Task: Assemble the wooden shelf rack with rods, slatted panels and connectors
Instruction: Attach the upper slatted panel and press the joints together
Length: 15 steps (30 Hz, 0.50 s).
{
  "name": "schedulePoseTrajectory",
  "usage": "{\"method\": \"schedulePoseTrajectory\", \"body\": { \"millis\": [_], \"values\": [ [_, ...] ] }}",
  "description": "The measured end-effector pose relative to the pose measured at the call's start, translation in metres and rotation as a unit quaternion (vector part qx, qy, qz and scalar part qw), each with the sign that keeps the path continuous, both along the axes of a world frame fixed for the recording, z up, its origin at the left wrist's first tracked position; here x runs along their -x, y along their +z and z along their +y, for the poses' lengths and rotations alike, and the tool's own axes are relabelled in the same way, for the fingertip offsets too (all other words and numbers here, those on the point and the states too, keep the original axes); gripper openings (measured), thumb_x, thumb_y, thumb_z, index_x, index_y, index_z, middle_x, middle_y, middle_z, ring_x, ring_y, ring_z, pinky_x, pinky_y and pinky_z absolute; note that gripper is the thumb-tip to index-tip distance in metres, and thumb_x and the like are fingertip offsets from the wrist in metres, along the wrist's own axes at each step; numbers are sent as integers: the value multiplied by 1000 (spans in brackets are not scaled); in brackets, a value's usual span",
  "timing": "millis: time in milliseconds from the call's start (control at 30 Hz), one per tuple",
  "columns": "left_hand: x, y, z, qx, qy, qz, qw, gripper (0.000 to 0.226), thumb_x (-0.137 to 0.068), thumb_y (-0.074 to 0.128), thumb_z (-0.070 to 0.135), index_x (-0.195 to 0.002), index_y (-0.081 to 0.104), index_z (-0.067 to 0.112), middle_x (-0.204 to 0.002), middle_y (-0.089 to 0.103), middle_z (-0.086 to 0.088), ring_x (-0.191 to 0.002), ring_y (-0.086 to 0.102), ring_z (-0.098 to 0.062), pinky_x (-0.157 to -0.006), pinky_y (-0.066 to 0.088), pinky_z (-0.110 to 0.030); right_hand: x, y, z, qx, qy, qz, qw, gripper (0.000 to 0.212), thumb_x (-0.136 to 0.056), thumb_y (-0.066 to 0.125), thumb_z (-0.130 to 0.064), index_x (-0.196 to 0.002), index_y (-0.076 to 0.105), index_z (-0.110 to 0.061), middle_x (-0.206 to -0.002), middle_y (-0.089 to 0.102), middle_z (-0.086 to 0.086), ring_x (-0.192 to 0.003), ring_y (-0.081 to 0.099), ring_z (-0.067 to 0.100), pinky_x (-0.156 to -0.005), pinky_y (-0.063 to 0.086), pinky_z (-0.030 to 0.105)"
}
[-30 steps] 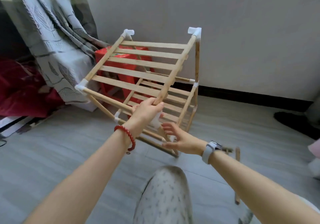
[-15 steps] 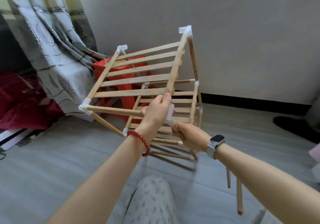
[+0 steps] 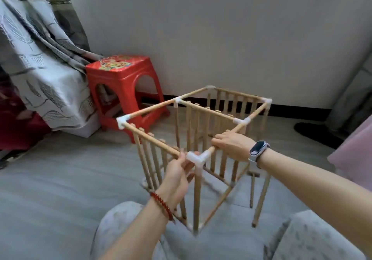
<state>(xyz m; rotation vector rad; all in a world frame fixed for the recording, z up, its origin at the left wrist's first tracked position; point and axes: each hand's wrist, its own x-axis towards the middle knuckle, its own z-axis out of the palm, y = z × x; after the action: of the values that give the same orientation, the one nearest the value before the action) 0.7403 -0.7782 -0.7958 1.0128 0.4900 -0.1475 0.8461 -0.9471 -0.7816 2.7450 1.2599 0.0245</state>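
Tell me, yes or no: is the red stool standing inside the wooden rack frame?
No, the red stool stands outside the rack, behind its left side.

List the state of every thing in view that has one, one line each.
Shelf rack: assembled, turned on its side on the floor, slats running vertically.
Near corner connector: fitted onto the rods.
Left hand: grips the rod beside that connector.
Right hand: grips the top rod.
Loose rods: beside the rack, unattached; what holds them up is unclear.
Red stool: upright, against the wall.

Pale wooden rack [image 3: 193,122], white connectors [image 3: 196,158]; red stool [image 3: 120,76]
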Motion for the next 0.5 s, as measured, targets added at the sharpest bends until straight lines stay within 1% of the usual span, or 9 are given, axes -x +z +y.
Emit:
{"method": "schedulePoseTrajectory", "body": {
  "millis": [67,100,167,267,333,367,433,467,500],
  "values": [
    [13,-30,-3,77,0,49,996,33,-101,33,25,-96,61,8,-92,66,-7,-81,58,-16,-67,42,-30,5,-17,3,45,40,-14,998,28,-92,40,-3,-115,50,-15,-112,53,2,-108,51,21,-101,28,34],
    [17,-39,-3,97,-3,51,994,32,-101,35,25,-97,62,8,-92,68,-7,-82,58,-17,-69,42,-31,5,-20,4,58,47,-20,997,28,-93,39,-4,-116,51,-16,-113,52,2,-109,50,21,-105,25,36],
    [17,-54,-5,113,2,57,992,30,-100,37,23,-92,63,10,-90,71,-7,-87,60,-18,-75,43,-32,2,-27,0,65,44,-3,997,28,-93,40,-5,-116,53,-15,-112,52,4,-110,49,20,-105,25,38],
    [17,-74,-5,96,-7,102,990,25,-99,40,21,-89,61,11,-91,68,-7,-88,60,-18,-70,44,-32,8,-45,-2,62,34,31,997,26,-97,43,-13,-118,57,-15,-110,52,7,-108,47,22,-97,37,34],
    [18,-87,1,65,-22,114,991,24,-100,40,23,-91,61,14,-92,66,-4,-87,59,-16,-67,43,-31,17,-61,1,24,13,33,999,26,-96,48,-15,-119,60,-13,-106,54,10,-104,48,24,-90,43,34],
    [18,-92,4,44,-25,109,993,24,-100,40,24,-93,61,15,-93,66,-2,-89,59,-15,-68,42,-32,21,-65,3,-13,10,21,1000,25,-93,53,-12,-115,63,-10,-102,56,12,-100,50,27,-85,46,36],
    [12,-94,11,-14,-49,102,993,24,-100,41,27,-98,61,16,-99,65,-1,-94,58,-14,-75,43,-33,23,-71,3,-95,19,-13,995,17,-79,69,-2,-96,70,-4,-84,59,17,-86,57,34,-68,51,38],
    [9,-92,14,-76,-86,103,988,25,-100,41,30,-99,62,17,-102,65,0,-96,58,-14,-80,44,-34,22,-73,2,-126,17,-34,991,16,-72,74,2,-88,71,-3,-78,58,18,-81,58,36,-62,52,38],
    [5,-90,17,-155,-139,101,973,26,-99,42,32,-97,63,17,-103,65,1,-96,58,-14,-82,45,-34,19,-75,0,-137,6,-47,989,17,-71,75,3,-85,71,-4,-79,59,18,-85,59,38,-61,53,38]
  ]
}}
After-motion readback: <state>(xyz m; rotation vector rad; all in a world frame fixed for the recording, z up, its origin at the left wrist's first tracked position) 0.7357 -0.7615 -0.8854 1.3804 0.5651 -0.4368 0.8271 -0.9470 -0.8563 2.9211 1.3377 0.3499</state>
